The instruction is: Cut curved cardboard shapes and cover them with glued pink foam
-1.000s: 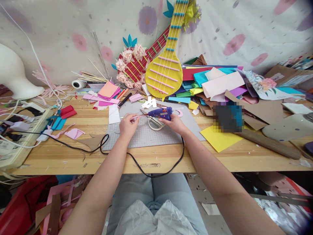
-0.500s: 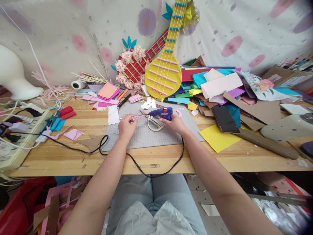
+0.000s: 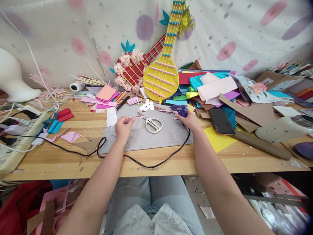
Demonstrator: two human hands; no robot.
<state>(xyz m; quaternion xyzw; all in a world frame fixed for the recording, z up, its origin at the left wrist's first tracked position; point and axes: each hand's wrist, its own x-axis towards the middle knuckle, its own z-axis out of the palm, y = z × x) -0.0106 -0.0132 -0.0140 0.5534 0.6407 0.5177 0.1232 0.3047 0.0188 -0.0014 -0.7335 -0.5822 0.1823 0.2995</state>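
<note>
My left hand is closed in a pinch on a thin pink strip, which points right above the grey cutting mat. My right hand grips a blue hot glue gun near the mat's right side, its black cord looping down along the table's front. Between both hands lie scissors with white handles, on the mat. Small white paper pieces rest at the mat's back edge.
A yellow paper-covered lute shape and a red one lean at the back. Coloured sheets, a phone and a bottle fill the right. A power strip stands left.
My right hand has carried the glue gun to the right, away from the pink strip and the scissors. My left hand still pinches the strip. The view has shifted slightly.
</note>
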